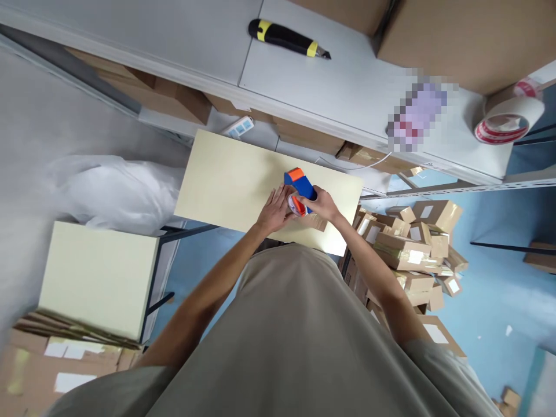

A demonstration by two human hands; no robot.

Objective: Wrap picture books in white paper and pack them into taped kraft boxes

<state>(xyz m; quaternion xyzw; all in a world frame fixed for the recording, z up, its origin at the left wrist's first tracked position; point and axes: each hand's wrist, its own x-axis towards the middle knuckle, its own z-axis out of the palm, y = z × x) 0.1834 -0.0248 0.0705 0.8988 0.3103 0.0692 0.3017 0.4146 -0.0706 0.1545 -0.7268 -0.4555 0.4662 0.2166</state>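
Observation:
My right hand (322, 204) grips a blue and orange tape dispenser (306, 188) by its blue body, with a roll of tape on its near side. The dispenser is over a pale yellow tabletop (226, 179). Close against its left side is my left hand (275, 212), its fingers stretched out and pointing away from me; part of its thumb side is hidden by the roll. Just below the dispenser, by my right wrist, shows a small brown cardboard piece or box (317, 222), mostly covered.
On the grey shelf (347, 81) beyond lie a box cutter (289, 39), a blurred-out phone-like thing (419, 116) and tape rolls (508, 124). Cardboard boxes (412, 249) are heaped on the floor at right. A second pale table (98, 278) and flattened cardboard (30, 365) are at left.

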